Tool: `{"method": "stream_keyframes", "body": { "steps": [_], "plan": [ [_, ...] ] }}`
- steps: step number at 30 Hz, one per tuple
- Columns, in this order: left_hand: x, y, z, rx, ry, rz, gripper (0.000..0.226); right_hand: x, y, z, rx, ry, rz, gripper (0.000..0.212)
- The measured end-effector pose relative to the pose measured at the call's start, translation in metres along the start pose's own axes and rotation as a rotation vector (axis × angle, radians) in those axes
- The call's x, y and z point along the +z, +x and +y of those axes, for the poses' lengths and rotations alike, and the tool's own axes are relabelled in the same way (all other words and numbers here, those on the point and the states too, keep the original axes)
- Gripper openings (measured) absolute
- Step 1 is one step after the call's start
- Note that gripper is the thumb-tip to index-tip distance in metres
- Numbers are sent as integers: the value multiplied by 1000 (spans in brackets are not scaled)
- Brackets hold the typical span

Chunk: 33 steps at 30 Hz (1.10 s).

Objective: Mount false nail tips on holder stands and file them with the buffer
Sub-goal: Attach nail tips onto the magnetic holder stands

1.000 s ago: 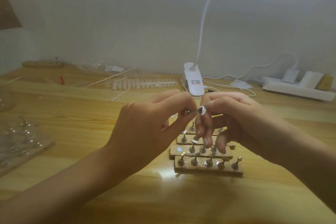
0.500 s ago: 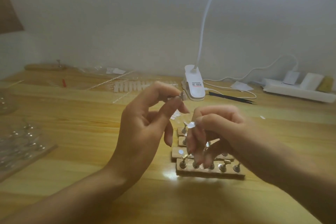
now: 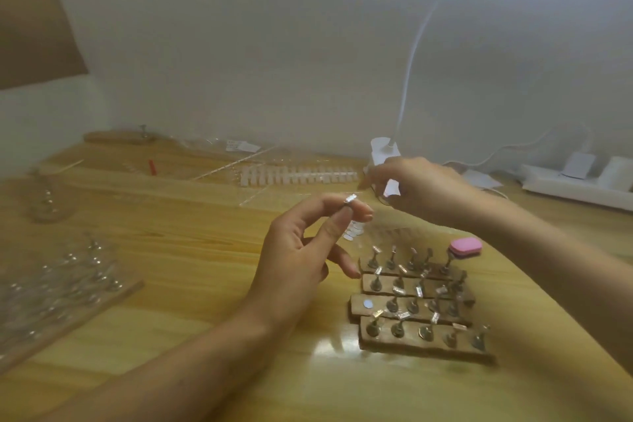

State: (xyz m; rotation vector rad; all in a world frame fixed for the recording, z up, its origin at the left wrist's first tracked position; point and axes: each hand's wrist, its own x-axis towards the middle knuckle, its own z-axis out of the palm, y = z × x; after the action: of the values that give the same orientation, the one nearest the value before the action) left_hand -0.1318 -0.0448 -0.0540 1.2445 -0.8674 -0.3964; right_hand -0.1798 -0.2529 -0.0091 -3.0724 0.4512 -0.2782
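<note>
Wooden strips of metal holder stands (image 3: 416, 305) are sitting in four rows at the lower right of the frame, on a pale wood table (image 3: 171, 250). One socket in the third row is showing a bare white dot. The left hand (image 3: 301, 257), at centre frame, is pinching a small metal stand (image 3: 350, 199) between thumb and forefinger above the table. The right hand (image 3: 421, 192), upper right of centre, is reaching toward a strip of clear nail tips (image 3: 298, 175) lying near the wall; its fingers are curling around something white, but what it is cannot be told. A pink buffer (image 3: 466, 247) is lying just behind the rows. To mount well, the person is likely needing to keep the stand steady and upright, press one tip squarely onto its head, then seat the stand back in the bare socket.
</note>
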Motion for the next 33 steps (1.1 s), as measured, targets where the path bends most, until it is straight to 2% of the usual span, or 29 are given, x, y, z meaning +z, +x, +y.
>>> {"method": "stream_keyframes", "body": {
  "steps": [1, 2, 4, 5, 6, 7, 19, 24, 27, 30, 33],
  "plan": [
    [-1, 1, -1, -24, -1, 5, 15, -1, -4, 2, -19, 55, 45, 35],
    [-2, 2, -2, -46, -5, 7, 16, -2, -9, 1, -41, 167, 124, 35],
    [-2, 3, -3, -70, -15, -4, 17, -7, -23, -6, -155, 525, 298, 17],
    [-2, 3, -3, -77, -19, -13, 17, -11, -31, -13, -225, 714, 320, 10],
    [-2, 3, -3, -80, -20, -20, 17, -13, -39, -20, -282, 843, 312, 12],
    [-2, 4, -3, -78, -19, -26, 17, -14, -46, -27, -321, 886, 299, 15],
    [-6, 6, -3, -62, 14, -77, 18, 1, -62, -40, -248, 882, 346, 9],
    [-6, 7, -4, -65, 11, -116, 21, -7, -59, -30, -305, 922, 213, 24],
    [-8, 7, -4, -68, 18, -186, 21, -7, -57, -26, -341, 968, 183, 20],
    [-10, 9, -3, -75, 32, -233, 21, -9, -55, -27, -362, 934, 171, 11],
    [-12, 12, -3, -82, 50, -276, 24, -14, -52, -25, -396, 794, 173, 10]
  ]
}}
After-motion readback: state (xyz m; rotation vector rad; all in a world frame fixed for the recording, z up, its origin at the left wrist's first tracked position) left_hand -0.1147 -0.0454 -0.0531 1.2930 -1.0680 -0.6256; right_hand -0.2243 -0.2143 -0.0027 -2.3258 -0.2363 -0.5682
